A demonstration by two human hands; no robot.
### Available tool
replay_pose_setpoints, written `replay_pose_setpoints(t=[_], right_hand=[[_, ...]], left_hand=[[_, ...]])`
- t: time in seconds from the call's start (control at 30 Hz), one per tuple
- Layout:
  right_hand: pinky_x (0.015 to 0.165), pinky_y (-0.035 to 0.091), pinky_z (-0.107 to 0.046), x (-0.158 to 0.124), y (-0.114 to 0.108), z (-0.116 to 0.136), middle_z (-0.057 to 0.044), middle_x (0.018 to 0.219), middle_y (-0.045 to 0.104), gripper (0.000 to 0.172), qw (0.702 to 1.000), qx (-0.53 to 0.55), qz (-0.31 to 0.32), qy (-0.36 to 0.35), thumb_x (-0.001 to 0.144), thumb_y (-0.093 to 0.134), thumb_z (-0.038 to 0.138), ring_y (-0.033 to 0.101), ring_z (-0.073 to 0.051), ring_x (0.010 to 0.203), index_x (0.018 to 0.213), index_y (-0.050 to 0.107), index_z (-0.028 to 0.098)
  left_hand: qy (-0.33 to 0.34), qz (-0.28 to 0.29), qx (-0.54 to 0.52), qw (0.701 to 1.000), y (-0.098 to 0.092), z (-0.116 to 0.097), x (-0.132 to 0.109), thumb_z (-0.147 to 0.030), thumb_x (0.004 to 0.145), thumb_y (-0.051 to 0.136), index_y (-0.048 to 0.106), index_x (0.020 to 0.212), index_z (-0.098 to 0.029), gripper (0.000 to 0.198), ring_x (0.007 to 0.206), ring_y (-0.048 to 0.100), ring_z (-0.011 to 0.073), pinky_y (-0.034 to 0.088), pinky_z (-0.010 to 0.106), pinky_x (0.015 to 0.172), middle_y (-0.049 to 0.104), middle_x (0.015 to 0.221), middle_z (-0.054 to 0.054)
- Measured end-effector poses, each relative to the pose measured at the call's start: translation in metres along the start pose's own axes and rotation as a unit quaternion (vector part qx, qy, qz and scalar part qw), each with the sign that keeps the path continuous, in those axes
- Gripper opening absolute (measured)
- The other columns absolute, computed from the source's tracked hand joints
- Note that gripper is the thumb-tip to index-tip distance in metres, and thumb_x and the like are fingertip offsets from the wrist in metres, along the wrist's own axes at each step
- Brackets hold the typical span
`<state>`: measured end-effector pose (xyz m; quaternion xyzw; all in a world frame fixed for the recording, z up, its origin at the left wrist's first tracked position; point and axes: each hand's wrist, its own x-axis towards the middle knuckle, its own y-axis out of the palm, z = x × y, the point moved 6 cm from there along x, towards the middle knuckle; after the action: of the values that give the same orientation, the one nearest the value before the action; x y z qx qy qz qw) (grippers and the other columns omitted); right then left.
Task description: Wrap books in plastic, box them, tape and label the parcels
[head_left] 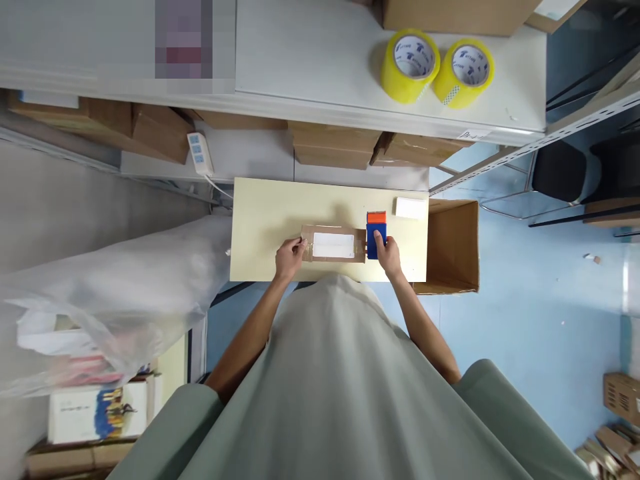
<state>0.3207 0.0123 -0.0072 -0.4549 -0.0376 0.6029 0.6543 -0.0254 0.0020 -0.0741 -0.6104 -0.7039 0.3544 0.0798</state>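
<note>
A small brown cardboard box [358, 245] with a white label [333, 245] on top lies on the pale yellow table [265, 207], near its front edge. Shiny clear tape shows at its left end. My left hand [290, 258] is closed at that end, thumb and fingers pinching the box's corner. In my right hand [388, 255] is a blue tape dispenser [376, 230] with an orange far end, held against the box's right end. My right thumb lies on top of its blue body; the fingers beneath are mostly hidden.
A white block-like item [410, 208] sits at the table's back right. An open carton [453, 247] stands beside the table's right edge. Two yellow tape rolls [411, 65] rest on the shelf [310, 60] above. A power strip [200, 154] and a large plastic bag [125, 267] are at left.
</note>
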Motion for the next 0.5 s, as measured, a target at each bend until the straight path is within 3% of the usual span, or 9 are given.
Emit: replay_pose_setpoints(t=[0.07, 0.27, 0.5], right_hand=[[0.072, 0.059, -0.035, -0.002, -0.001, 0.005, -0.014, 0.093, 0.080, 0.072, 0.999, 0.013, -0.034, 0.019, 0.104, 0.042, 0.097, 0.079, -0.030, 0.089, 0.094, 0.057, 0.027], [0.072, 0.059, -0.035, -0.007, 0.013, 0.035, -0.013, 0.099, 0.080, 0.069, 0.996, 0.077, -0.048, -0.001, 0.105, 0.043, 0.095, 0.077, -0.027, 0.089, 0.099, 0.054, 0.026], [0.073, 0.068, -0.035, -0.023, 0.075, 0.054, -0.013, 0.110, 0.085, 0.076, 0.981, 0.193, -0.009, -0.024, 0.098, 0.045, 0.102, 0.086, -0.025, 0.085, 0.108, 0.049, 0.027]], left_hand=[[0.014, 0.017, -0.002, 1.000, -0.006, -0.002, 0.002, -0.035, 0.101, 0.071, 0.085, 0.104, -0.023, 0.019, 0.103, 0.081, 0.0287, 0.064, 0.039, 0.099, 0.086, 0.117, 0.011], [0.060, 0.019, -0.065, 0.996, -0.043, -0.006, 0.019, -0.027, 0.099, 0.068, 0.085, 0.113, -0.024, 0.022, 0.107, 0.082, 0.0252, 0.065, 0.037, 0.105, 0.083, 0.125, 0.009], [0.052, 0.017, -0.064, 0.996, -0.086, 0.022, 0.046, -0.025, 0.096, 0.069, 0.086, 0.115, -0.022, 0.026, 0.103, 0.083, 0.0245, 0.065, 0.036, 0.103, 0.086, 0.130, 0.010]])
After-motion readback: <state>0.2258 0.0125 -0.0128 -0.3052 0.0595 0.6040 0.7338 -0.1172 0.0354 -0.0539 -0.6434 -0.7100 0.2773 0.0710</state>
